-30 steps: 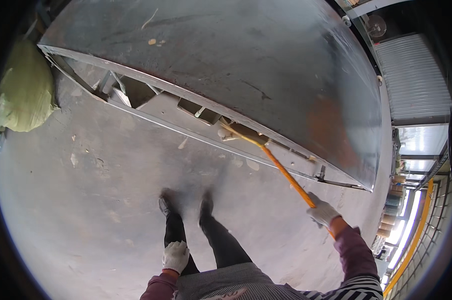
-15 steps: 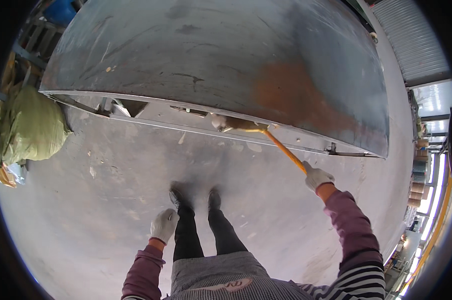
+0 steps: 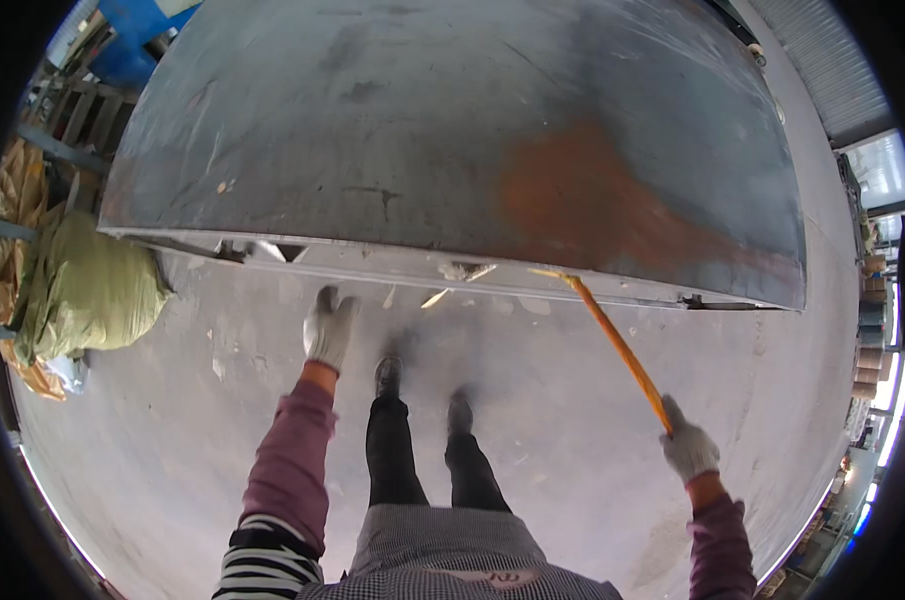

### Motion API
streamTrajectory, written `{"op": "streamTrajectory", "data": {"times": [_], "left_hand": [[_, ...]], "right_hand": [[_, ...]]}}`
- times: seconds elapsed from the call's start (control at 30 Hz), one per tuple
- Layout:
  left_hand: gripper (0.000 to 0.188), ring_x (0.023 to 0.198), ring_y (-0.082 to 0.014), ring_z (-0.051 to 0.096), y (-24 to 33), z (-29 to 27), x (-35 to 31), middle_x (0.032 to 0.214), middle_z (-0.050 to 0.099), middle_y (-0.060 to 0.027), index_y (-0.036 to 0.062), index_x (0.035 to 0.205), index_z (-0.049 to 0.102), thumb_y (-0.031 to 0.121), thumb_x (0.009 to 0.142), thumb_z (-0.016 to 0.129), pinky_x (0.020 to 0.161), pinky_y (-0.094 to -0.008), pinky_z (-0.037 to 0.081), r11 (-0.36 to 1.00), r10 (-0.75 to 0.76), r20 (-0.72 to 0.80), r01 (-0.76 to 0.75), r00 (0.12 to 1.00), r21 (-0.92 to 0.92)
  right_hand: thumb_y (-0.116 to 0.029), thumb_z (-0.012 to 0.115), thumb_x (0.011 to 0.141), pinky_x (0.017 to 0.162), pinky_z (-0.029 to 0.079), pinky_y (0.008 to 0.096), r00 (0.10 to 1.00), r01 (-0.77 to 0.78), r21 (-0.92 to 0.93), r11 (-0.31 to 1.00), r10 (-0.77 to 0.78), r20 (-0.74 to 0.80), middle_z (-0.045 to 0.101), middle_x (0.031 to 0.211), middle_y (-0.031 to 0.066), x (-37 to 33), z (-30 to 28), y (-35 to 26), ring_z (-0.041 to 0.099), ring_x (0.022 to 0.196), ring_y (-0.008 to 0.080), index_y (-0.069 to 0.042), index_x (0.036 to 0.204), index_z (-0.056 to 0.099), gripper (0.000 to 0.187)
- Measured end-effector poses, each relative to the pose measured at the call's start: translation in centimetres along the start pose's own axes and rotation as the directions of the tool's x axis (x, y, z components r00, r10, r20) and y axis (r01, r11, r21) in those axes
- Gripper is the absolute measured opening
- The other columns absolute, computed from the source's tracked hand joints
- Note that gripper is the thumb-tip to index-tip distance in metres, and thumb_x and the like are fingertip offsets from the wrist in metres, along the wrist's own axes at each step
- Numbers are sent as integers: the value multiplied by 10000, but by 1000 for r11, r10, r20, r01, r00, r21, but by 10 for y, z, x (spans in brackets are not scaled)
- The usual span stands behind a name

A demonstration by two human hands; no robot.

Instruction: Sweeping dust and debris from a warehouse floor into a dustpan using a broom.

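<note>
The right hand (image 3: pixel 690 450) clasps an orange pole (image 3: pixel 620 345), its tip ahead, by the metal table (image 3: pixel 422 120); the left hand (image 3: pixel 329 328) is empty, loosely spread. A pale scrap (image 3: pixel 434 298) remains forward-left of the grip; progress underneath is hidden.

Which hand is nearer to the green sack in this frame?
Left. The left hand is right of the green sack, apart from it; the right hand is much farther right, gripping the orange stick.

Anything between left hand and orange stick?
Nothing visible. The left hand looks empty; the orange stick, gripped by the right hand, slants toward the metal surface. Both shoes sit lower in the picture.
</note>
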State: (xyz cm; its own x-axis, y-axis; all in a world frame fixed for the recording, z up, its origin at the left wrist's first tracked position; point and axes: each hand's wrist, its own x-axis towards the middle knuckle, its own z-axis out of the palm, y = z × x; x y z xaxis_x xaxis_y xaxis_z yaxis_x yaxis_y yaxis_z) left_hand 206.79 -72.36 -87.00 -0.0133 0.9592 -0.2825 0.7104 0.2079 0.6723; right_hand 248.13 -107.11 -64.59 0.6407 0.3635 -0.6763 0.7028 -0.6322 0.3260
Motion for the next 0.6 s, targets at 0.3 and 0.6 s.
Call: {"op": "streamTrajectory", "data": {"times": [0.3,0.6], "left_hand": [[570,1050,-313,557,13,100,160,1116,599,-174,29,1135,566,480,787,587,915,-402,432,941,-160,100,182,982,-284],[531,958,-277,567,-5,92,175,1028,610,-143,64,1052,589,535,810,549,879,-417,435,718,-116,138,179,984,-672]], "right_hand": [[-252,606,758,673,510,492,950,-313,328,891,295,104,651,869,218,-94,95,-55,626,757,425,-206,1366,399,644],[-260,586,819,598,521,437,894,-448,512,733,385,231,658,817,177,-154,164,-77,646,695,359,-99,1185,511,407]]}}
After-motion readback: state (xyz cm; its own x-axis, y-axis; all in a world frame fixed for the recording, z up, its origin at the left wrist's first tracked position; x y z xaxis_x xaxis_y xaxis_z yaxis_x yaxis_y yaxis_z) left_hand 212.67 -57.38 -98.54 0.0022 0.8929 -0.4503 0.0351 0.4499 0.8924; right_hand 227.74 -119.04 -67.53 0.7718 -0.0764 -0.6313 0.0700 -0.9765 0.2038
